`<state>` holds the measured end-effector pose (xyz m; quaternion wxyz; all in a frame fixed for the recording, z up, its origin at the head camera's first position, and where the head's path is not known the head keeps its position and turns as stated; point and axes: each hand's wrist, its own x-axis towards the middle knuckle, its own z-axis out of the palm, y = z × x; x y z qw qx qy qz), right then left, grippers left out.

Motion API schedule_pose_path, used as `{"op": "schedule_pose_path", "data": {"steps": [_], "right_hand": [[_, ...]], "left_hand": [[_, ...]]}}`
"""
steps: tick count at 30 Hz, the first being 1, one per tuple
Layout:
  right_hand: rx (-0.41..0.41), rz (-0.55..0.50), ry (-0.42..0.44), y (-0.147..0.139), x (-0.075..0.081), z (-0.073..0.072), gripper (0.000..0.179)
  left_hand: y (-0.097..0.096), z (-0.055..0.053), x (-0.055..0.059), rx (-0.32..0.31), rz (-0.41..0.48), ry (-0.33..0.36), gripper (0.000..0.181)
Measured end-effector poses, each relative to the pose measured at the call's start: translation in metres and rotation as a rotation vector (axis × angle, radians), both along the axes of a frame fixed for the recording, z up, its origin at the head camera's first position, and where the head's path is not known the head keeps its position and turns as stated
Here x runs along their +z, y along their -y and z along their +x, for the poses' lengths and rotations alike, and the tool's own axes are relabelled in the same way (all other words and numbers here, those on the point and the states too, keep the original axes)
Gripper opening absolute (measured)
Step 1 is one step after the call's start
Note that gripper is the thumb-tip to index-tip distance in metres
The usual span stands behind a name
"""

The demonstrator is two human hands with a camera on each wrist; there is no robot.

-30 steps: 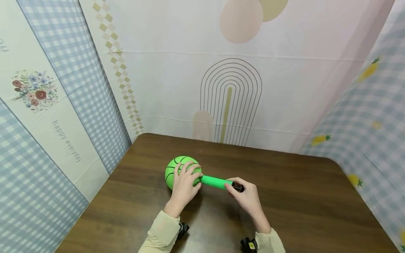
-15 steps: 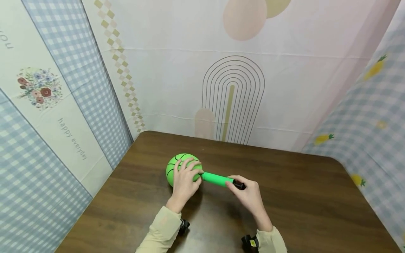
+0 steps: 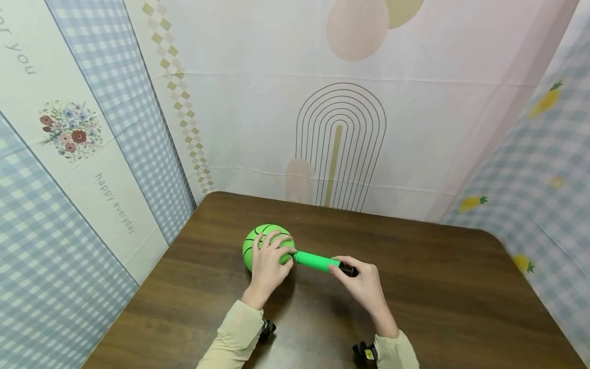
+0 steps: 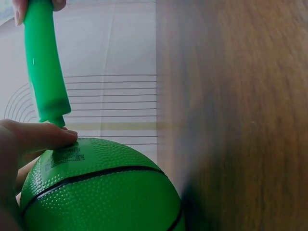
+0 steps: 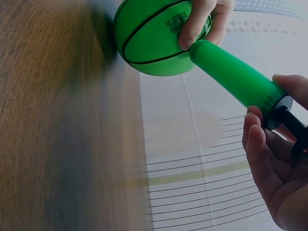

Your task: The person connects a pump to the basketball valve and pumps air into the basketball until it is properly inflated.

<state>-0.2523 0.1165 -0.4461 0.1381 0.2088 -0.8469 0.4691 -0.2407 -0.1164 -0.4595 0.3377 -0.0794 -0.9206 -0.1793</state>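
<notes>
A green ball with black seams point(image 3: 249, 250) lies on the table, left of centre in the head view. My left hand point(image 3: 269, 266) grips it from above and the near side, with fingers spread over its curve. A green hand pump point(image 3: 315, 261) points at the ball beside my left thumb and index finger. Those fingertips hide the spot where its tip meets the ball. My right hand point(image 3: 366, 287) holds the pump's far end, pinching the barrel close to its black cap. In the right wrist view, a short black rod and handle point(image 5: 293, 125) stick out from that cap.
The brown wooden table point(image 3: 438, 297) has rounded far corners. A pale patterned cloth point(image 3: 249, 118) hangs behind it. Blue checked cloths stand at the left point(image 3: 115, 92) and the right point(image 3: 539, 189).
The head view has shifted slightly. Both hands keep their holds, and the ball and hand pump stay nearly where they were.
</notes>
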Motion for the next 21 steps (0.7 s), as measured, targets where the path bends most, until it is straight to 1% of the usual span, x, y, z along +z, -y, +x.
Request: {"op": "schedule_pose_path", "data": {"steps": [6,13,21], "right_hand": [[0.013,0.013,-0.021,-0.0016,-0.0001,-0.0024,0.017],[0.017,0.018,-0.008,-0.0032,-0.0005,-0.005,0.018],[0.038,0.007,0.001,-0.0042,0.0009,-0.0065,0.018]], "left_hand": [[0.0023,-0.0015,-0.0004,-0.012,0.032,0.001,0.015],[0.0051,-0.0038,0.0012,-0.024,0.047,0.018,0.014],[0.0066,-0.0067,0.0011,-0.023,0.066,0.027,0.014]]}}
